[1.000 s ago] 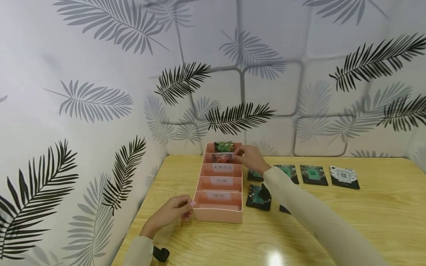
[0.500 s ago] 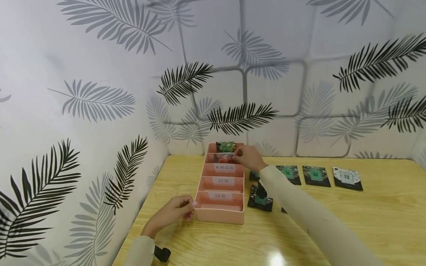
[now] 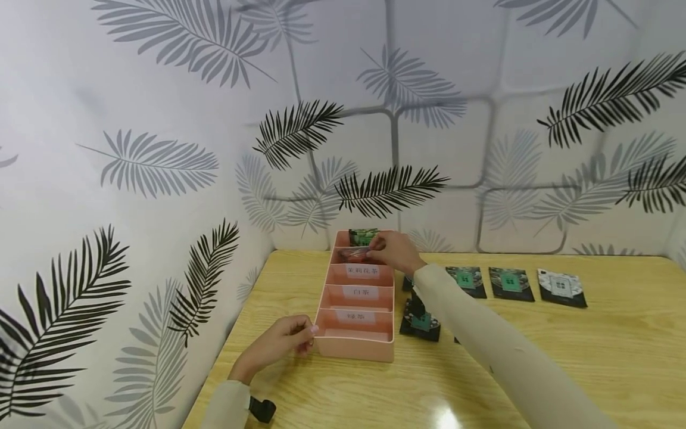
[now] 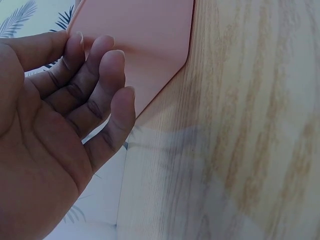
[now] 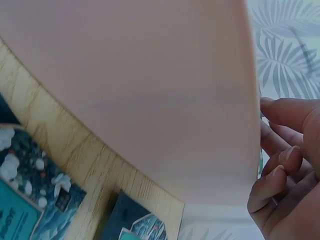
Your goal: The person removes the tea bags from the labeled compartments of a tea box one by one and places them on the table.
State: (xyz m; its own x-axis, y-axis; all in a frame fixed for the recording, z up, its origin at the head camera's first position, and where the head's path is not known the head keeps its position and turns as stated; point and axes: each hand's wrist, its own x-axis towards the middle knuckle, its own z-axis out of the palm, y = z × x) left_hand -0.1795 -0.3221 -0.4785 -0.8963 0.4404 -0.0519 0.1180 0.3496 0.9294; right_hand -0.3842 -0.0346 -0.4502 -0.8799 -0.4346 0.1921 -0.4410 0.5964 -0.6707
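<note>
A long pink box [image 3: 354,350] divided into several labelled compartments lies on the table, its short end towards me. My left hand [image 3: 276,345] pinches the rim at its near left corner; in the left wrist view that hand's [image 4: 55,115] other fingers curl loosely beside the box wall [image 4: 145,35]. At the second compartment from the back, my right hand [image 3: 399,251] pinches the right end of a red tea sachet [image 3: 352,255]. Green sachets [image 3: 360,237] stand in the rearmost compartment. The right wrist view has the box side [image 5: 140,100] hiding the sachet and the fingertips.
Dark sachets with green labels lie right of the box, including a near one [image 3: 420,322] and a farther one [image 3: 510,282]. A black-and-white sachet [image 3: 561,287] lies rightmost. A leaf-patterned wall [image 3: 429,149] rises behind the wooden table [image 3: 589,357].
My right hand has shifted slightly left over the second compartment, and the red sachet now tilts flatter. The left hand stays on the box corner.
</note>
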